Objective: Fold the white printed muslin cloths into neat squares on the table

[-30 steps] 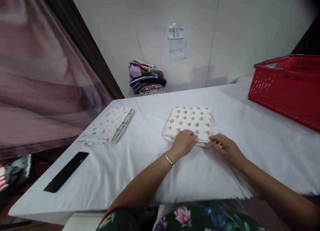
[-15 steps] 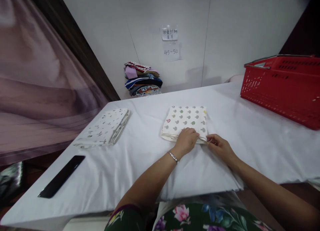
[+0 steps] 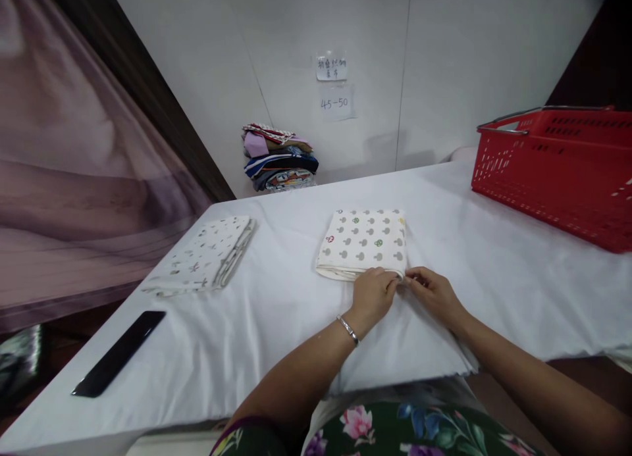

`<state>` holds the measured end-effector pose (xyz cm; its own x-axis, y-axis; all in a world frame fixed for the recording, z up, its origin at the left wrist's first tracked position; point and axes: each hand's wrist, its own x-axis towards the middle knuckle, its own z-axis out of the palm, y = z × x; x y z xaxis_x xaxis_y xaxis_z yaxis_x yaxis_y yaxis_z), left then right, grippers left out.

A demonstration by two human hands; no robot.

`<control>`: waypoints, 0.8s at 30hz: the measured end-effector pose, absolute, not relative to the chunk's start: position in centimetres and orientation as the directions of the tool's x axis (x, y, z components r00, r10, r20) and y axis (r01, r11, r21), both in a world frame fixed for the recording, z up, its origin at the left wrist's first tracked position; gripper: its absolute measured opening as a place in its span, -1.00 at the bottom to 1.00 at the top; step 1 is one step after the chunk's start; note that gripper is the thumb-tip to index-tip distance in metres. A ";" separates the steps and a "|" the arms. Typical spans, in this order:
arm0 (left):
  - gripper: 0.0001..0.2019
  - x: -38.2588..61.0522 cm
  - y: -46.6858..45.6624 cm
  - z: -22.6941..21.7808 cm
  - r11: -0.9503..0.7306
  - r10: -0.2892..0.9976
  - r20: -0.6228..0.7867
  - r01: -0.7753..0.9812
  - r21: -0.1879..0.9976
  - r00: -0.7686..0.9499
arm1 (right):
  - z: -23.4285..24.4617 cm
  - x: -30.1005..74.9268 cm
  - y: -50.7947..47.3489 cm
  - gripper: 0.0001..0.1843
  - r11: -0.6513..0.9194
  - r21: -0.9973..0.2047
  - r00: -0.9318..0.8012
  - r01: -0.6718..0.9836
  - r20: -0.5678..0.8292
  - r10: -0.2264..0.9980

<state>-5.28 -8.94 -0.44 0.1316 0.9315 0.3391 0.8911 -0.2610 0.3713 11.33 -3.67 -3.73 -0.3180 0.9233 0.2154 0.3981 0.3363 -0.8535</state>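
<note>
My left hand (image 3: 372, 295) pinches near edge of folded mushroom-print cloth (image 3: 363, 239), mid-table (image 3: 281, 272); right hand (image 3: 437, 298) pinches near right corner. Seemingly straightening edge; next move calls for aligned layers.

Indoor workstation for cloth handling. Indicators: white-draped desk (image 3: 281, 285); folded mushroom-print cloth (image 3: 363, 237); textile stack (image 3: 282, 161); handwritten paper label (image 3: 338, 103) on panelled wall (image 3: 365, 28); red shopping basket (image 3: 553, 179); pink curtain (image 3: 74, 160) at left.

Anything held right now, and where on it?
Grey-motif folded cloth: left hand grips its near edge; right hand pinches its near right corner.
</note>
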 end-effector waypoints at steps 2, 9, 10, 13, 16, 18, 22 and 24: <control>-0.82 -5.2 -8.9 -0.5 -0.255 0.934 0.336 0.886 0.387 0.122 | -3.7 11.3 -3.6 -0.70 0.357 -0.833 -0.321 0.422 0.231 0.919; -0.80 -4.8 -8.7 -0.9 -0.264 0.939 0.322 0.848 0.459 0.118 | -3.1 11.3 -3.6 -0.74 0.425 -0.765 -0.372 0.484 0.260 0.891; -0.80 -4.7 -8.6 -0.8 -0.259 0.942 0.316 0.844 0.469 0.114 | -2.9 11.3 -3.7 -0.74 0.438 -0.750 -0.379 0.496 0.267 0.886; -0.79 -4.6 -8.5 -0.8 -0.245 0.949 0.300 0.834 0.494 0.102 | -2.6 11.4 -4.1 -0.76 0.494 -0.698 -0.410 0.519 0.304 0.860; -0.79 -4.6 -8.5 -1.0 -0.237 0.949 0.303 0.834 0.498 0.089 | -2.6 11.4 -4.3 -0.78 0.535 -0.655 -0.440 0.534 0.325 0.837; -0.79 -4.6 -8.5 -1.1 -0.236 0.947 0.308 0.836 0.495 0.085 | -2.6 11.4 -4.4 -0.79 0.541 -0.636 -0.451 0.550 0.319 0.833; -0.79 -4.6 -8.5 -1.1 -0.253 0.945 0.312 0.826 0.503 0.099 | -2.5 11.4 -4.6 -0.79 0.528 -0.615 -0.446 0.586 0.299 0.844; -0.80 -4.6 -8.6 -0.9 -0.261 0.943 0.315 0.824 0.503 0.106 | -2.6 11.3 -4.6 -0.77 0.514 -0.610 -0.430 0.604 0.293 0.854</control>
<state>-4.60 -8.57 -0.93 0.1061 0.9430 0.3154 0.8237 -0.2610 0.5034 11.30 -4.60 -2.57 -0.4302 0.8537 0.2935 0.6037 0.5138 -0.6096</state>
